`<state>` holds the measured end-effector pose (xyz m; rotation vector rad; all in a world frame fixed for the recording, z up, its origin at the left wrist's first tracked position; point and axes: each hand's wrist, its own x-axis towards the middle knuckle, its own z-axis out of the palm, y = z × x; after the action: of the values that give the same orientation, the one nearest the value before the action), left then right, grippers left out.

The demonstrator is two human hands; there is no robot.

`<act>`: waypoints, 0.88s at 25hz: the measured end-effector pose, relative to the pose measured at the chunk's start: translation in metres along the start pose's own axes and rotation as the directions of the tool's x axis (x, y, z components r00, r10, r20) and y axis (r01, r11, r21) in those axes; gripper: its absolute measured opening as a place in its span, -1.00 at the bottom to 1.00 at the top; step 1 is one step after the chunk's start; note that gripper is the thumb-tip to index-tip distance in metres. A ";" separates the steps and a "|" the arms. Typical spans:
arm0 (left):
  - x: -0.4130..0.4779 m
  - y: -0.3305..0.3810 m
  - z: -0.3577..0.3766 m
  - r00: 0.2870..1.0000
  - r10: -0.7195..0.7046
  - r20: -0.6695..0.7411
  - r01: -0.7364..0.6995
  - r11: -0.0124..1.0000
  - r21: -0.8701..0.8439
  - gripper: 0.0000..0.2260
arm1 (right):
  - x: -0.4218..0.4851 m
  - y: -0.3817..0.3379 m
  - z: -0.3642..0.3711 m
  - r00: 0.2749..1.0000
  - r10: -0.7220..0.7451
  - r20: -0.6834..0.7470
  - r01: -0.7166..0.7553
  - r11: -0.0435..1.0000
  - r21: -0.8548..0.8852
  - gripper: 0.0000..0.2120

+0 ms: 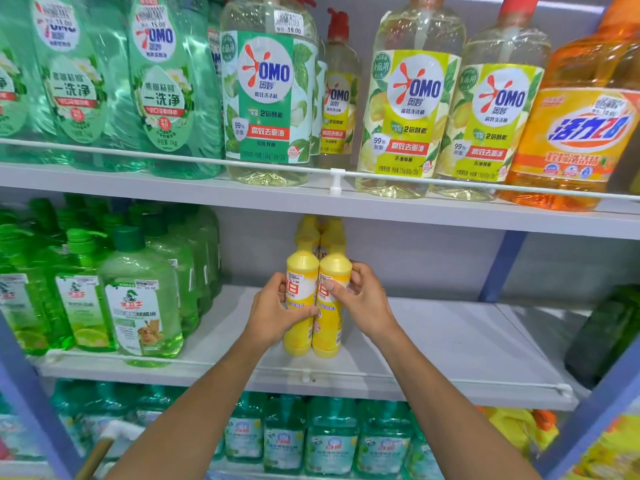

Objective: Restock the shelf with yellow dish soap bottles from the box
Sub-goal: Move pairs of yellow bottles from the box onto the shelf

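At frame centre, our left hand (275, 310) wraps the left yellow dish soap bottle (300, 270) and our right hand (362, 299) the right yellow dish soap bottle (335, 270), both upright, touching, on the middle shelf (450, 344). We judge them full, stiff, slick: grip the labelled waist.

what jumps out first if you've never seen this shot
Dead centre, the left hand and right hand each grip one of two yellow bottles standing side by side on the middle shelf. To their right the shelf is mostly bare, while green bottles crowd its left end. Above, big OMO bottles and an orange bottle line the top shelf.
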<state>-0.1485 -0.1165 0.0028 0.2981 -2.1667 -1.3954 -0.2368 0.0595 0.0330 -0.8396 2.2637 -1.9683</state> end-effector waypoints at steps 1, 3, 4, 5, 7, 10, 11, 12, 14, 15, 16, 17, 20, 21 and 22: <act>0.001 -0.002 -0.002 0.999 -0.024 0.026 0.025 1.000 -0.014 -0.40 | -0.002 -0.001 0.002 1.000 0.019 0.000 -0.019 0.999 0.032 -0.52; 0.004 -0.009 -0.010 0.988 -0.050 0.146 0.056 0.998 -0.038 -0.34 | -0.008 -0.002 0.007 0.999 0.022 -0.045 -0.023 0.999 -0.023 -0.49; 0.004 -0.013 -0.013 0.977 -0.056 0.205 0.068 0.996 -0.052 -0.33 | -0.010 -0.001 0.010 0.996 0.006 -0.085 -0.015 0.995 -0.103 -0.47; 0.004 -0.017 -0.015 0.971 -0.060 0.232 0.074 0.996 -0.052 -0.34 | -0.012 0.001 0.012 0.993 -0.008 -0.120 -0.012 0.986 -0.164 -0.46; 0.001 -0.021 -0.014 0.982 -0.066 0.178 0.070 0.997 -0.016 -0.42 | -0.012 0.005 0.015 0.992 -0.026 -0.123 0.004 0.984 -0.177 -0.52; -0.002 -0.016 -0.004 0.997 -0.060 0.049 0.058 0.997 0.047 -0.47 | -0.009 0.010 0.010 1.000 -0.009 -0.006 0.008 0.999 -0.053 -0.59; -0.003 -0.014 -0.001 0.998 -0.060 0.018 0.058 0.996 0.072 -0.47 | -0.010 0.011 0.008 1.000 -0.018 0.020 0.018 1.000 -0.018 -0.57; -0.004 -0.011 0.002 0.998 -0.064 -0.005 0.064 0.995 0.080 -0.46 | -0.011 0.012 0.007 0.999 -0.024 0.036 0.024 1.000 0.010 -0.54; -0.003 -0.014 0.003 0.996 -0.087 -0.021 0.088 0.995 0.048 -0.44 | -0.016 0.015 0.009 0.999 -0.014 0.033 0.012 0.999 0.035 -0.48; -0.003 -0.019 0.001 0.996 -0.092 -0.004 0.092 0.996 0.018 -0.42 | -0.020 0.018 0.010 1.000 -0.015 0.020 0.015 1.000 0.015 -0.45; -0.003 -0.024 -0.002 0.995 -0.091 0.033 0.092 0.996 -0.018 -0.40 | -0.023 0.023 0.013 1.000 -0.013 0.004 0.013 1.000 -0.025 -0.41; -0.003 -0.030 -0.006 0.993 -0.092 0.078 0.095 0.995 -0.042 -0.40 | -0.026 0.028 0.016 1.000 0.000 -0.018 -0.001 0.998 -0.070 -0.38; -0.003 -0.041 -0.013 0.984 -0.104 0.148 0.109 0.994 -0.027 -0.45 | -0.028 0.043 0.020 0.998 0.020 -0.064 -0.030 0.985 -0.169 -0.40; -0.003 -0.041 -0.011 0.985 -0.107 0.132 0.110 0.994 -0.015 -0.46 | -0.027 0.044 0.019 0.998 0.025 -0.057 -0.035 0.985 -0.172 -0.43; -0.004 -0.040 -0.009 0.989 -0.103 0.109 0.105 0.994 -0.008 -0.45 | -0.025 0.044 0.017 0.999 0.034 -0.037 -0.039 0.986 -0.162 -0.46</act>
<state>-0.1449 -0.1392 -0.0314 0.3419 -2.2572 -1.5149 -0.2260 0.0569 -0.0192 -0.7757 2.4675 -1.8163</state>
